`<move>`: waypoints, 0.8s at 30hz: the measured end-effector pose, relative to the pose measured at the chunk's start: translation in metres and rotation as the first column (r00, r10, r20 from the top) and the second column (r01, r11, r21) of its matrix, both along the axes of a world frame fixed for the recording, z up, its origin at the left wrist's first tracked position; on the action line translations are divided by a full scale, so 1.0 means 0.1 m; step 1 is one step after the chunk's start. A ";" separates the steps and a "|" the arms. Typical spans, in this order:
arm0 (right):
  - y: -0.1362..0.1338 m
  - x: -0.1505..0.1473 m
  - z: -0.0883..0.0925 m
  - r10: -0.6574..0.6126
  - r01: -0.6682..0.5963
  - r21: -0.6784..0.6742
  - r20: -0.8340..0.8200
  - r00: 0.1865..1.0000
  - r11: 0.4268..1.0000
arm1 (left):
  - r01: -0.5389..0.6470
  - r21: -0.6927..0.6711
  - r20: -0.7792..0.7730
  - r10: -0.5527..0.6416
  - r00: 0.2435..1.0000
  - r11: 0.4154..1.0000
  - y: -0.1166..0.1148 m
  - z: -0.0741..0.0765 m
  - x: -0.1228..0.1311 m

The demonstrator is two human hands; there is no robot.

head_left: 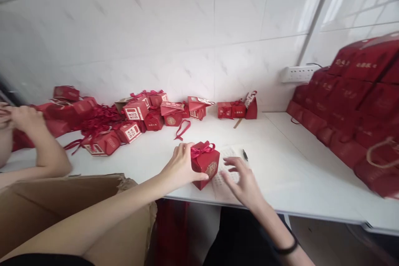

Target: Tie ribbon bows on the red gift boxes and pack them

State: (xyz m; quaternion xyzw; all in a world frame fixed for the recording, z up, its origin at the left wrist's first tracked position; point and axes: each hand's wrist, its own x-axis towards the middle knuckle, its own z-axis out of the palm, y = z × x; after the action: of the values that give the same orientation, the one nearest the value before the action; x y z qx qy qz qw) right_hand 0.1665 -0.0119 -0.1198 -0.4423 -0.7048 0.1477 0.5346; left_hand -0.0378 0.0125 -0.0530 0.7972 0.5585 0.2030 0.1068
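A red gift box (209, 160) with a gold print and a ribbon bow (204, 148) on top stands by the table's front edge. My left hand (181, 164) grips it from the left, thumb across the front face. To the right of the box, my right hand (240, 181) hovers with fingers apart and slightly curled, holding nothing. Beneath that hand lies a printed paper sheet (222, 189), partly hidden, with a black pen (245, 155) at its upper right.
Several red boxes (154, 120) and loose ribbons (102, 116) line the wall. Stacked red bags or boxes (349, 104) fill the right side. An open cardboard carton (124, 232) stands front left. Another person's arm (51, 149) is at far left. A power strip (299, 73) hangs on the wall.
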 end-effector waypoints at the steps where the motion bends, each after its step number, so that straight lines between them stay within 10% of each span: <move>1: -0.03 -0.11 -0.02 0.025 -0.026 -0.043 -0.021 0.999 0.999 | 0.044 -0.038 0.000 -0.044 0.999 0.998 -0.07 -0.06 0.06; 5: -0.16 -0.20 -0.10 -0.079 0.044 -0.152 -0.231 0.970 0.987 | 0.218 -0.128 0.048 -0.213 0.976 0.968 -0.27 -0.08 0.11; 9: -0.36 -0.11 -0.08 -0.216 0.174 -0.166 -0.275 0.937 0.971 | 0.079 -0.306 0.136 -0.038 0.990 0.949 -0.18 0.14 0.08; 18: -0.48 -0.20 -0.14 -0.102 0.068 -0.170 -0.196 0.975 0.983 | 0.245 -0.293 0.237 -0.178 0.955 0.924 0.22 -0.04 -0.03; 24: -0.41 -0.10 -0.17 -0.254 0.195 -0.240 -0.247 0.935 0.951 | 0.117 -0.258 0.137 -0.084 0.987 0.959 0.21 0.09 -0.10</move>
State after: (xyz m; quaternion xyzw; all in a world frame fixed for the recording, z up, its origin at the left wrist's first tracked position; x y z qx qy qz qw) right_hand 0.1561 -0.0527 -0.1364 -0.5498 -0.5486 0.2193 0.5904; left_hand -0.0478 0.0331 -0.0443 0.7889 0.5315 0.1698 0.2575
